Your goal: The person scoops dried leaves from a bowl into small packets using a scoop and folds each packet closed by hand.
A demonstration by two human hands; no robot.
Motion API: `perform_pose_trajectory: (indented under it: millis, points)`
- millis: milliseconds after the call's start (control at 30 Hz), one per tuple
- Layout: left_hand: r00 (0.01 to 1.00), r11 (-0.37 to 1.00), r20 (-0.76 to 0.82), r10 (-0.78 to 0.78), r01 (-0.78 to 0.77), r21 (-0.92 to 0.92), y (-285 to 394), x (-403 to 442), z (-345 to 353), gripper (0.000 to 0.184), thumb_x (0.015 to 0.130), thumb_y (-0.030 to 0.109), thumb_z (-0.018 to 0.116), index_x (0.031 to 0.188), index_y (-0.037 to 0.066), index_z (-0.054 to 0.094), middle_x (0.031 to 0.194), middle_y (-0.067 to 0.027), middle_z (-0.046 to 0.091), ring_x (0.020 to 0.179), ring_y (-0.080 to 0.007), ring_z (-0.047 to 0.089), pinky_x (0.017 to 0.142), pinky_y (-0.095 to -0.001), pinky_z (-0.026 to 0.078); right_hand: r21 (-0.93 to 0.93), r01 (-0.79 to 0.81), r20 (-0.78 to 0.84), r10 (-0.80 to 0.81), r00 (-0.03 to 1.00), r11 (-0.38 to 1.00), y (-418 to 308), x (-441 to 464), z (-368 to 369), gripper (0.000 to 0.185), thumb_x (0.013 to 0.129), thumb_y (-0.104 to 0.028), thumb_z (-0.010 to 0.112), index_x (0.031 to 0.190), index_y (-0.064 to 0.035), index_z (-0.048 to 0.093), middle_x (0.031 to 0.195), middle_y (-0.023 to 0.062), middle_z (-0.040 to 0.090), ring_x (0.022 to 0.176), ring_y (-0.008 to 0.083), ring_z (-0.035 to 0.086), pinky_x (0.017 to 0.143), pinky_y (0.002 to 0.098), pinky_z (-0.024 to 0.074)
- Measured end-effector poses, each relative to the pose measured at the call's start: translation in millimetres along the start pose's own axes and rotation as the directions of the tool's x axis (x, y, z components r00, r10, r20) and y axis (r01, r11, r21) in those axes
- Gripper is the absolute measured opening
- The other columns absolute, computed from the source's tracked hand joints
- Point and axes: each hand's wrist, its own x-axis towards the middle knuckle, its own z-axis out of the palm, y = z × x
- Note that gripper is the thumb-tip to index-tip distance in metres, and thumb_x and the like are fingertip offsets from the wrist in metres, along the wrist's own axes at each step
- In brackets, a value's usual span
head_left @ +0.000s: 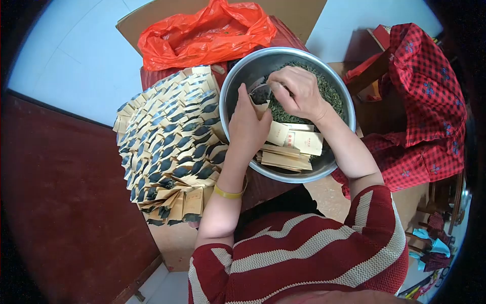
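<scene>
My left hand (248,125) is clamped on a small tan paper packet (261,107), thumb on one side, fingers on the other. My right hand (298,91) is curled shut on a small, shiny, rounded utensil (259,93), just beyond the packet; exact shape hidden by the fingers. Hands close together; can't tell if they touch. Both are over a wide, round, silver metal basin (304,178). Loose dark green dried leaves (330,92) lie in it, under and right of my right hand. Flat tan paper packets with red print (307,143) sit in the basin between my wrists, nearer me. Left of my left hand: dense overlapping rows of tan paper packets with dark ends (169,134). Beyond it, a crumpled bright red plastic bag (207,43) on the dark red surface (266,192). Right of my right arm, a red-and-black checked cloth (425,96) hangs in folds.
</scene>
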Motion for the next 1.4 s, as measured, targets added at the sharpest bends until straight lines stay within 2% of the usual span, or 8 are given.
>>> perform_pose_trajectory:
  millis: [233,367,467,600,767,933,1100,1400]
  points:
    - [0.998,0.999,0.039,-0.048,0.048,0.002,2,1,1,0.084,0.083,0.020,0.067,0.148,-0.005,0.018,0.132,-0.0307,0.051,0.115,-0.0436,0.056,0.096,-0.0465,0.046,-0.095,0.107,-0.072,-0.114,0.991,0.990,5,3,-12,0.005,0.081,-0.002,0.060,0.085,-0.0028,0.062,0.074,0.0088,0.064,0.064,0.0261,0.062,0.060,0.0355,0.0483]
    - [0.998,0.998,0.045,-0.053,0.052,0.018,2,1,0,0.085,0.083,0.020,0.067,0.148,-0.005,0.018,0.132,-0.0305,0.051,0.115,-0.0431,0.056,0.095,-0.0461,0.046,-0.092,-0.112,-0.075,0.105,0.992,0.989,23,-7,-5,0.006,0.088,-0.010,0.059,0.089,-0.0040,0.062,0.077,0.0109,0.066,0.067,0.0295,0.064,0.062,0.0394,0.0492]
    - [0.995,0.997,0.060,-0.075,0.075,-0.007,6,1,-2,0.085,0.083,0.020,0.067,0.148,-0.005,0.018,0.132,-0.0308,0.051,0.115,-0.0427,0.056,0.095,-0.0458,0.046,-0.313,-0.406,0.280,0.491,0.825,0.859,31,-12,2,0.022,0.095,-0.027,0.052,0.096,-0.0077,0.063,0.085,0.0169,0.068,0.083,0.0363,0.066,0.072,0.0485,0.0503]
    - [0.997,0.998,0.045,-0.069,0.070,-0.006,2,0,-1,0.086,0.083,0.020,0.067,0.149,-0.004,0.017,0.132,-0.0308,0.051,0.114,-0.0423,0.057,0.095,-0.0454,0.046,-0.459,-0.415,0.399,0.600,0.693,0.785,41,-27,23,0.023,0.095,-0.026,0.051,0.096,-0.0068,0.063,0.081,0.0161,0.069,0.082,0.0374,0.067,0.073,0.0498,0.0522]
    - [0.996,0.998,0.054,-0.064,0.064,-0.003,0,0,0,0.086,0.083,0.020,0.067,0.149,-0.004,0.017,0.133,-0.0312,0.050,0.115,-0.0425,0.057,0.095,-0.0458,0.046,-0.081,-0.747,0.619,0.620,0.481,0.660,40,-44,58,0.031,0.095,-0.031,0.048,0.099,-0.0047,0.064,0.084,0.0160,0.071,0.089,0.0345,0.068,0.083,0.0478,0.0509]
    - [0.998,0.999,0.051,-0.042,0.043,-0.009,2,-1,-2,0.085,0.084,0.021,0.067,0.149,-0.004,0.018,0.132,-0.0316,0.050,0.113,-0.0429,0.058,0.094,-0.0463,0.047,0.067,-0.773,0.558,0.619,0.553,0.630,53,-48,68,0.033,0.098,-0.030,0.047,0.095,-0.0014,0.063,0.076,0.0126,0.069,0.073,0.0243,0.068,0.072,0.0382,0.0535]
    - [0.994,0.996,0.066,-0.087,0.085,0.021,10,-1,-5,0.084,0.083,0.021,0.067,0.148,-0.004,0.019,0.120,-0.0311,0.059,0.105,-0.0446,0.062,0.089,-0.0477,0.049,0.428,-0.856,0.420,0.775,0.473,0.290,54,-21,37,0.029,0.102,-0.031,0.049,0.092,-0.0058,0.060,0.070,-0.0003,0.060,0.061,0.0082,0.057,0.057,0.0234,0.0456]
    - [0.994,0.997,0.072,-0.080,0.078,0.030,10,0,-6,0.088,0.082,0.021,0.067,0.148,-0.004,0.014,0.116,-0.0314,0.060,0.099,-0.0460,0.063,0.087,-0.0503,0.049,0.302,-0.460,-0.020,0.488,0.873,0.835,11,-7,1,0.025,0.101,-0.019,0.049,0.092,-0.0001,0.062,0.074,0.0063,0.062,0.065,0.0151,0.060,0.062,0.0296,0.0482]
